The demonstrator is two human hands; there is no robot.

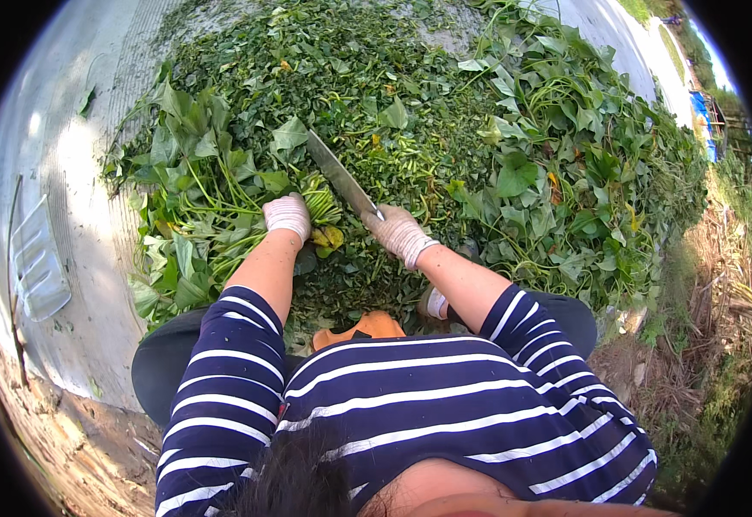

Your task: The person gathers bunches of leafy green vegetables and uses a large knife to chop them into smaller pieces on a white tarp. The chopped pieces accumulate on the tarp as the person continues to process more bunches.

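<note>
My left hand (287, 216), in a pale knit glove, is closed around a bundle of leafy green vines (205, 187). The cut stem ends (322, 199) stick out on the right side of that fist, and the leaves spread out to its left. A broad-bladed knife (340, 171) is in my gloved right hand (396, 234), its blade pointing up and to the left. The blade stands a little right of the stem ends, apart from them. Under both hands lies a bed of chopped leaves and stems (382, 148). One yellowed leaf (327, 238) hangs just below the stem ends.
Uncut vines (563, 174) are heaped on the right. On the concrete ground (92, 213) at left lie a clear plastic container (41, 265) and a thin stick (17, 291). An orange object (360, 325) is between my knees. Dry stalks (721, 258) cover the far right.
</note>
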